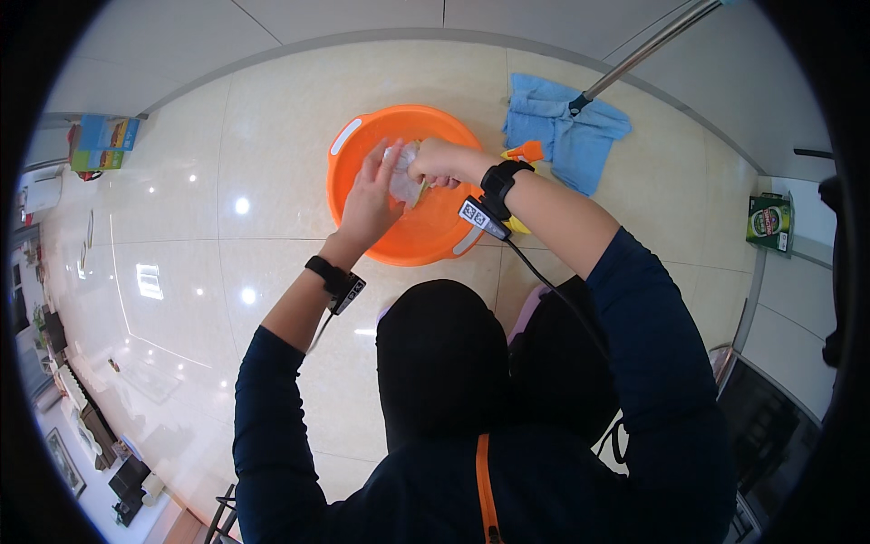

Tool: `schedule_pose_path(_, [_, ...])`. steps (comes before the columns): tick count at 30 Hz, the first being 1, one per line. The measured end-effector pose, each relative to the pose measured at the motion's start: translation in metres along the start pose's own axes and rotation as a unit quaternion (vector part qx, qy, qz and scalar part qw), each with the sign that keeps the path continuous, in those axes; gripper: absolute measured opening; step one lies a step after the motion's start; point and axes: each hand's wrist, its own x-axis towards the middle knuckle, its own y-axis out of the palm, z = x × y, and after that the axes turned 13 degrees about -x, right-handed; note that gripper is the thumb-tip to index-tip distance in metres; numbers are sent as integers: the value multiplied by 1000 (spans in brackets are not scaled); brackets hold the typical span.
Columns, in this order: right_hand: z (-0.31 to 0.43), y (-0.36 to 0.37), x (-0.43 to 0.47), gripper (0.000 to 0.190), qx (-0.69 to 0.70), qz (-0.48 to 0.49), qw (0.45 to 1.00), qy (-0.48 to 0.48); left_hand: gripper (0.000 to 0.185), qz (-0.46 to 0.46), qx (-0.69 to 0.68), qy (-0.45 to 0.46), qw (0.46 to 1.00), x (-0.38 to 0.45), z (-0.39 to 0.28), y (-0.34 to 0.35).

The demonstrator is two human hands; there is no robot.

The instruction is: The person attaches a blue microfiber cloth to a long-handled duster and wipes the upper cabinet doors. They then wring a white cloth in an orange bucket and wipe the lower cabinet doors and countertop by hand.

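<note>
An orange plastic basin (421, 234) with pale grip inserts on its rim stands on the floor before my knees. Over it, my right hand (438, 163) grips a whitish, crumpled item (406, 189) with a yellow-green edge; whether it is cloth or sponge I cannot tell. From the other side my left hand (367, 207) holds the same item, its fingers lying along the left edge. The basin's contents are hard to make out. A yellow bottle (520, 224) with an orange trigger nozzle (527, 151) stands right of the basin, largely hidden by my right wrist.
A blue cloth (588, 146) lies on the tiled floor under a metal mop pole (652, 51). Grey cabinet fronts (367, 17) border the far side. A green box (769, 223) is at the right, colourful boxes (102, 143) at the left. Cables (544, 275) trail from both wristbands.
</note>
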Motion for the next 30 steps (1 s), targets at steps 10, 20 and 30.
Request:
schedule_pose_path(10, [7,29,-2,6,-151,-3,988,-17,50,95,109,-179,973,10,10,17])
schedule_pose_path(20, [-10,55,-5,18,-415,-113,885,-180,24,322,-146,-291,889,15,36,8])
schedule_pose_path(30, [3,21,-1,25,-282,-138,936,-161,50,128,-401,-369,829,27,4,-21])
